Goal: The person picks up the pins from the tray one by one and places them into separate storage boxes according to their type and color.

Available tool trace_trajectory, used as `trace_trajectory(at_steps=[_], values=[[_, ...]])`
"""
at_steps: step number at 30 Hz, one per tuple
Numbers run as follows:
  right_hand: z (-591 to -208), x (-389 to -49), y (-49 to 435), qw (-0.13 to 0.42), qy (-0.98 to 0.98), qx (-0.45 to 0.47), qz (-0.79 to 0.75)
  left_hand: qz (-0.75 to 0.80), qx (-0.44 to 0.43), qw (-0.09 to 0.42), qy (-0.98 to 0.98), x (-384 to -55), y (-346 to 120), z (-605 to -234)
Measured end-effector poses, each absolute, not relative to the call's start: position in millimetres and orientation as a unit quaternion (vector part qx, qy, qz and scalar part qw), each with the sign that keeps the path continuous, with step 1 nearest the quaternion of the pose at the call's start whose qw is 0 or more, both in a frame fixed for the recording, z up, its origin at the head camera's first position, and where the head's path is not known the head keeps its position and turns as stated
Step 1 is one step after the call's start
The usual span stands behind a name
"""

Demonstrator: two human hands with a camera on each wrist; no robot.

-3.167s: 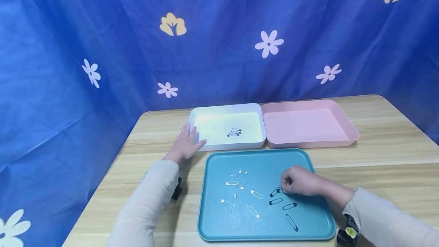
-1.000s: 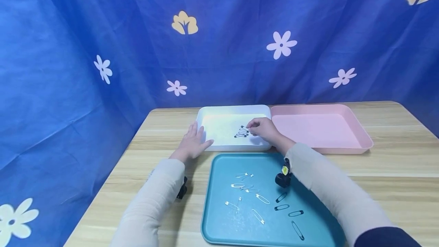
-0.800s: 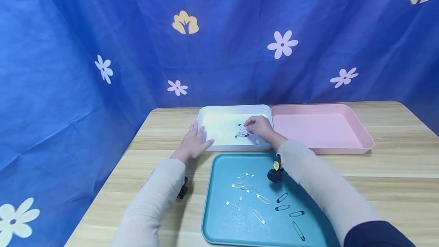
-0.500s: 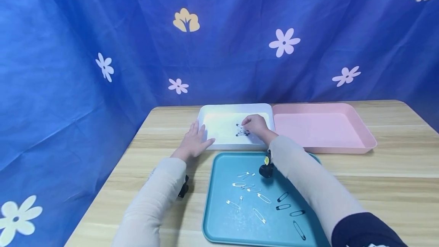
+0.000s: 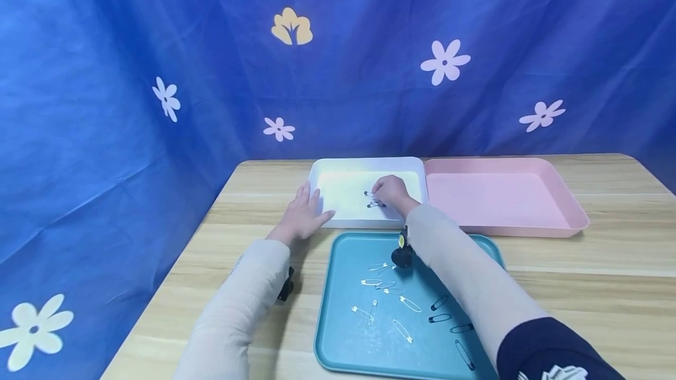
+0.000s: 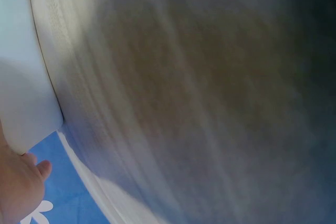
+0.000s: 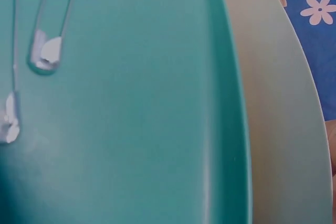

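Observation:
My right hand [image 5: 391,191] is over the white tray [image 5: 338,220], thumb and fingers pinching a black safety pin [image 5: 368,193]. Just below it, a few more black safety pins [image 5: 375,204] lie bunched on the tray floor, partly hidden by the fingers. My left hand [image 5: 303,214] rests with spread fingers against the white tray's left front corner; in the left wrist view only part of that hand [image 6: 21,187] shows beside the tray wall. On the teal tray [image 5: 338,309] lie several silver safety pins [image 5: 403,331] and several black safety pins [image 5: 440,318].
A pink tray [image 5: 502,198] stands against the white tray's right side. Both are behind the teal tray on a wooden table [image 5: 570,286]. A blue flowered cloth [image 5: 348,63] hangs behind the table. My right forearm crosses over the teal tray's right part.
The right hand went from the teal tray to the white tray with a black safety pin, then shifted slightly left over the bunched pins. The left hand stayed at the tray corner.

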State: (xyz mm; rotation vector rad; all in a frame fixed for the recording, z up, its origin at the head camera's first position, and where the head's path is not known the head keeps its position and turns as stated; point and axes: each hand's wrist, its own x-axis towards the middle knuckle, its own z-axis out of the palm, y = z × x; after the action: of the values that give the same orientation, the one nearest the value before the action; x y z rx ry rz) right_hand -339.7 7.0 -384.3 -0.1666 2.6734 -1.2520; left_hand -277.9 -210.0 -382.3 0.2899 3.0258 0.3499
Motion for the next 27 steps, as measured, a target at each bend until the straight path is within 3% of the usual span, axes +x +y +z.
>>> trace_trajectory(at_steps=[16, 27], values=[[-377.5, -342.6, 7.2, 0.091, 0.922, -0.062, -0.372, 0.118, 0.092, 0.048, 0.988, -277.5, -208.5, -381.3], [-363.8, -333.5, 31.0, 0.079, 0.903, -0.071, -0.416, 0.116, 0.09, 0.054, 0.988, -279.5, -209.0, -381.1]])
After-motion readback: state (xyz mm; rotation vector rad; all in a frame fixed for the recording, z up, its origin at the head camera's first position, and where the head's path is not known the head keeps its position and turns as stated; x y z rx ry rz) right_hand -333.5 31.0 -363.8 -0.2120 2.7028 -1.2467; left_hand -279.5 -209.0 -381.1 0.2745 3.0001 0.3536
